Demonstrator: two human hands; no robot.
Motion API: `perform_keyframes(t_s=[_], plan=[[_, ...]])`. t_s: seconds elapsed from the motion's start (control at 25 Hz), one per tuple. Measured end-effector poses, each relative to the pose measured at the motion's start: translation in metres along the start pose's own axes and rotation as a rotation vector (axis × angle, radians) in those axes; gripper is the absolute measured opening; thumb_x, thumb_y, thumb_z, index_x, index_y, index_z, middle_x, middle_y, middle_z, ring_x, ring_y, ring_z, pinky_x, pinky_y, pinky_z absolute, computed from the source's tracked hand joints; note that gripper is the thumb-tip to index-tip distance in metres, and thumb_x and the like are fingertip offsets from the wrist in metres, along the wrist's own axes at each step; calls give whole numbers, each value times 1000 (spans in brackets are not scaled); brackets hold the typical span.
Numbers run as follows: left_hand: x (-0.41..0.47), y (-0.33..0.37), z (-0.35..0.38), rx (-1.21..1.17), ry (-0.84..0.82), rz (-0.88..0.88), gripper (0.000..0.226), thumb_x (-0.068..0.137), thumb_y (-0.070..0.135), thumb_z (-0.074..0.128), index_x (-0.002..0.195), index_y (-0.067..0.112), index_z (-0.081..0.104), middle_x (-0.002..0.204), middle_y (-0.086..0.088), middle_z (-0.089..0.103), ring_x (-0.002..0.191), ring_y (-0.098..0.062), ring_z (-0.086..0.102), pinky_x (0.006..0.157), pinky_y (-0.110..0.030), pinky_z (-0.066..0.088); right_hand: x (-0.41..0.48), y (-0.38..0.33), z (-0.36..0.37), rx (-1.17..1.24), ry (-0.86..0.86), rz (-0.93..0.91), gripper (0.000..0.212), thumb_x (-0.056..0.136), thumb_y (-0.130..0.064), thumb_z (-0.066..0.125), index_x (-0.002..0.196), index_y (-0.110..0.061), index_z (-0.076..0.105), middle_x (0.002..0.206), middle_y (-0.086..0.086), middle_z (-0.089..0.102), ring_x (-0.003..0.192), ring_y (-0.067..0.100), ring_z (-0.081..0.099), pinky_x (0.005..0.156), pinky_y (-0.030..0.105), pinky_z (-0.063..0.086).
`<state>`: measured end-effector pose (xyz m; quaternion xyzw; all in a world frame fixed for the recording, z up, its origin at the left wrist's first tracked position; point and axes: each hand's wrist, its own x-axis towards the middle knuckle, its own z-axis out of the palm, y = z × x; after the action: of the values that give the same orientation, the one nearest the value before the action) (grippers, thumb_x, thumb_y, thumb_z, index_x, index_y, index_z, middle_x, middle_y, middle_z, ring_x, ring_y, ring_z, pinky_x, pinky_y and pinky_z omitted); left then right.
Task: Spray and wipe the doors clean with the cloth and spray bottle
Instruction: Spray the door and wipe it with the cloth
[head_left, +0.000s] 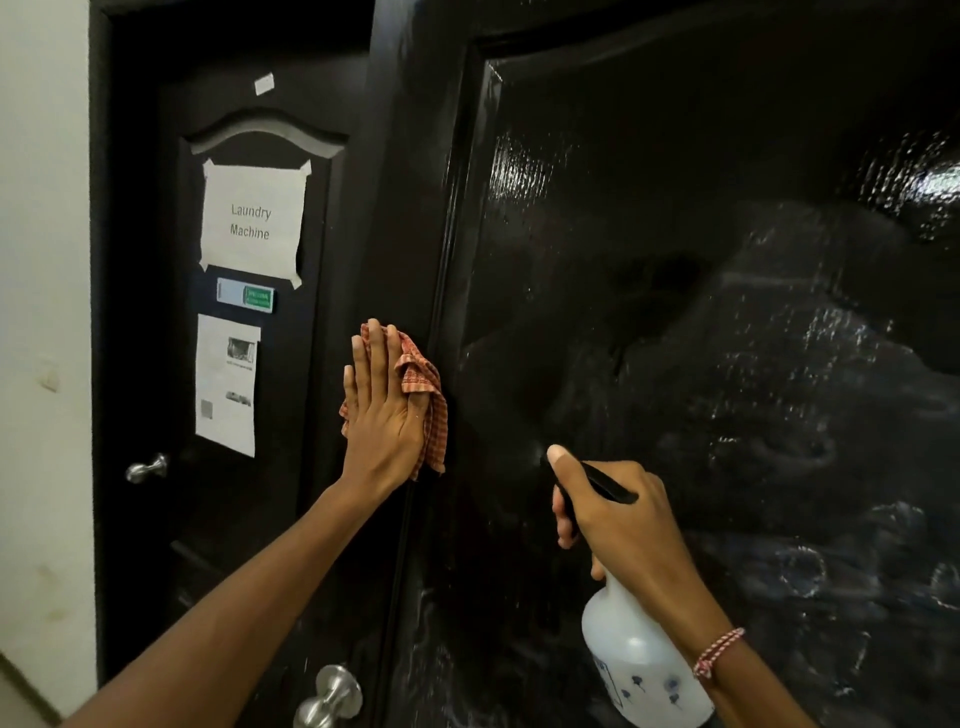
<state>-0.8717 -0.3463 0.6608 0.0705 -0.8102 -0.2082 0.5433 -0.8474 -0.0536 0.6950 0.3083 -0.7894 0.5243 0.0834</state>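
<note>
Two hands work the near door (675, 260): left hand (382, 415) presses the cloth (423, 384) flat, fingers spread; right hand (618, 514) grips the spray bottle (631, 670), seemingly misting rightward. Wipe in overlapping strokes before droplets dry.

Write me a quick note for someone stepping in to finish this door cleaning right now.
Left hand: flat, pressing the checked cloth against the near door along its left edge.
Right hand: fingers wrapped around the spray bottle, nozzle aimed at the door panel.
Done: the panel looks wet and streaked with spray.
Left: wipe those streaks off. The far door with the Laundry Machine sign shows no spray, so it probably still needs cleaning.
</note>
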Motion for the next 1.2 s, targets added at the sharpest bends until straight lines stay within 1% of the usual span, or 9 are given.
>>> perform_keyframes(t_s=[0.08,0.2,0.28,0.48,0.64,0.72,0.92,1.0,1.2], plan=[[-3,-2,1,8,0,7,68,110,47,16,165,21,-15,171,5,-28,157,-19,-27,129,-52,-13,-7,10,7,5,-19,25,59,99,-60,59,68,-12,71,65,13,71,61,27,72,44,24,47],[-5,-5,2,17,2,13,68,110,47,15,165,19,-14,172,2,-26,158,-20,-26,129,-56,-10,-12,15,12,2,-38,11,53,101,-57,58,69,-17,73,71,4,76,51,7,65,45,22,47],[-7,-4,2,1,-1,16,71,109,51,16,165,19,-15,172,1,-27,158,-22,-26,128,-58,-9,-10,13,12,16,-30,-4,50,102,-55,58,71,-18,74,75,2,77,48,2,61,45,21,46],[-9,8,-2,19,-15,-2,104,96,74,36,163,18,-21,169,1,-34,156,-22,-30,127,-47,-18,-3,2,5,48,20,-24,49,101,-54,59,74,-17,75,76,2,77,58,7,68,44,20,45],[-5,14,8,-73,107,-64,77,108,47,31,166,20,-10,173,7,-22,159,-17,-23,129,-58,-7,0,-6,-10,84,71,-37,49,101,-53,59,74,-16,75,77,2,78,67,12,73,44,22,45],[-4,13,12,-142,155,-76,69,108,39,26,167,19,-4,174,8,-16,159,-16,-20,129,-58,-7,0,-10,-21,106,105,-50,51,102,-53,58,73,-15,75,78,3,78,69,14,74,43,24,45],[8,41,16,-354,183,15,65,107,35,24,167,21,5,173,20,-10,160,-11,-16,129,-52,-12,2,-25,-52,151,183,-97,53,104,-50,57,72,-13,75,77,6,78,69,27,74,42,29,45],[16,68,22,-376,187,33,65,107,35,23,167,19,4,174,14,-8,160,-14,-16,129,-50,-13,4,-29,-64,157,211,-97,53,104,-50,57,72,-12,75,77,7,78,63,28,72,43,31,46],[43,134,32,-214,225,73,68,107,35,24,167,15,1,176,4,-9,161,-17,-14,130,-50,-7,13,-37,-104,148,297,-114,53,106,-46,57,74,-7,75,75,8,78,73,25,77,44,32,46]])
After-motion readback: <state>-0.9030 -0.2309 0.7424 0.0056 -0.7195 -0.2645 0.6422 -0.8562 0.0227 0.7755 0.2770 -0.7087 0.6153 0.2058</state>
